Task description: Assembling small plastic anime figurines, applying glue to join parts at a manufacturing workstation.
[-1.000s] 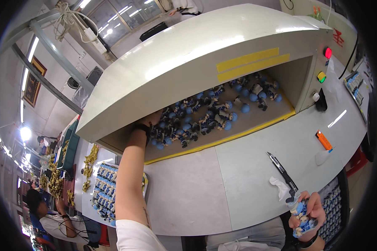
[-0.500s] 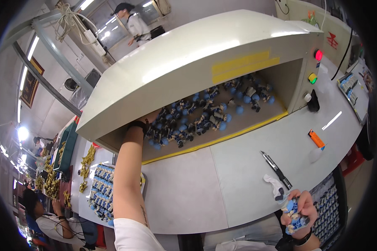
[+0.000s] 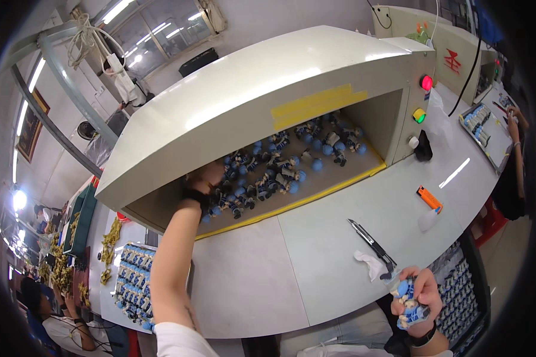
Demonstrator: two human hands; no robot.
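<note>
My left hand [image 3: 207, 176] reaches into the left part of a cream-coloured box-shaped machine [image 3: 232, 107]. It is at a pile of small blue-headed figurines [image 3: 262, 178] lying on the grey floor of the opening. Its fingers are in shadow and partly behind the box's upper edge, so their grip does not show. Near the front edge of the table, my right hand [image 3: 424, 297] is closed around a small bunch of blue-and-white figurines [image 3: 406, 303]. A crumpled white tissue [image 3: 370, 265] and a craft knife [image 3: 372, 241] lie just beyond that hand.
An orange lighter [image 3: 429, 199] lies on the right of the table [image 3: 244, 273]. Rows of figurines fill a tray [image 3: 134, 282] on the left and a dark crate [image 3: 461, 303] at lower right. Red and green lamps [image 3: 423, 98] sit on the machine. Other people work on both sides.
The view has shifted a little, so the machine sits further left. My left hand is still inside the opening, and my right hand keeps its figurines. The person in the background has moved left.
</note>
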